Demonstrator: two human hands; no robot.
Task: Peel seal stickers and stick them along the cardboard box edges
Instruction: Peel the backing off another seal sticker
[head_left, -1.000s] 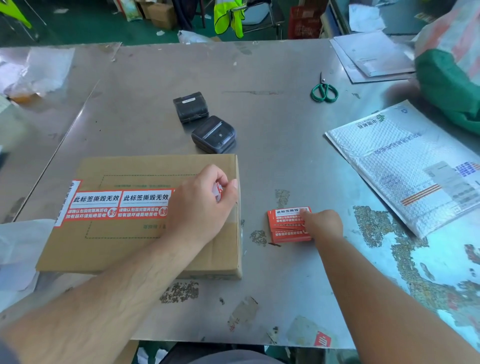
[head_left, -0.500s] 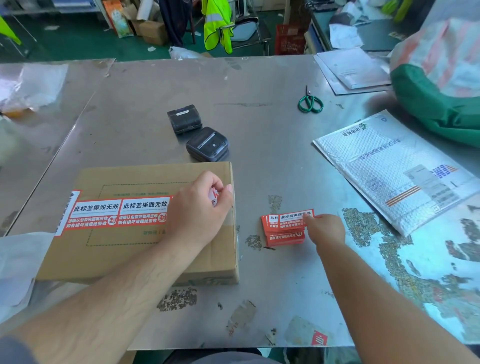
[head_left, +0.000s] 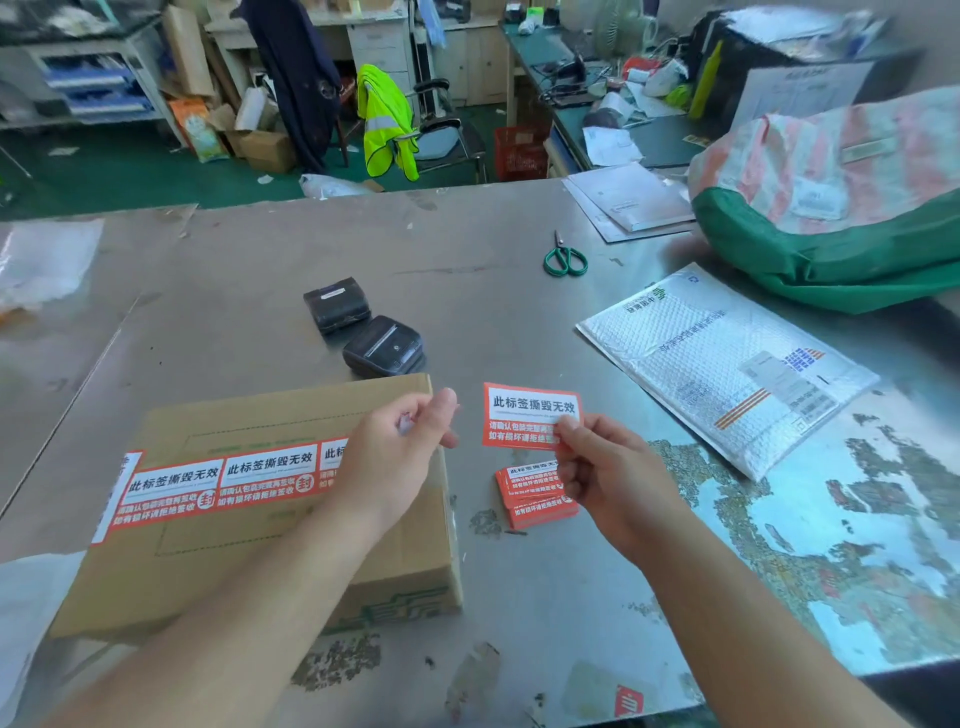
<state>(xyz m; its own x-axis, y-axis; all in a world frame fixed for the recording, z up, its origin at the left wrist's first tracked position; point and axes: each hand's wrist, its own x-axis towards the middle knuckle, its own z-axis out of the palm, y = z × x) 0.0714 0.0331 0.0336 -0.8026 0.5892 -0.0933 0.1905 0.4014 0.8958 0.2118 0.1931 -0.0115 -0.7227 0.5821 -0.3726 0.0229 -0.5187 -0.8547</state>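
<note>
**Fresh seal sticker held up beside the box**

A wide metal desk (head_left: 467, 249), scuffed and patched with worn blotches on its right side, carries everything. On its left sits the flat brown cardboard box (head_left: 291, 561), lid up, with a dashed rectangle printed on top. A row of applied seal stickers (head_left: 218, 483) runs across the lid, orange-red bands under white panels of black Chinese characters; the leftmost one wraps over the box's left edge. To the right lies a silvery bubble mailer (head_left: 722, 364), and beyond it a green and striped sack (head_left: 841, 208). Two small black devices (head_left: 363, 332) sit just past the box's far edge, and green-handled scissors (head_left: 565, 257) lie further back.

The left hand (head_left: 400, 452) hovers over the box's right end, covering part of the sticker row, thumb and fingers pinched narrow on a small pale scrap that is too small to identify. The right hand (head_left: 608, 478) grips the held sticker (head_left: 530, 413) by its lower right corner, lifted above the desk between the box and the mailer, face toward the camera. Directly beneath lies the sticker stack (head_left: 535, 499), flat on the desk just right of the box.
</note>
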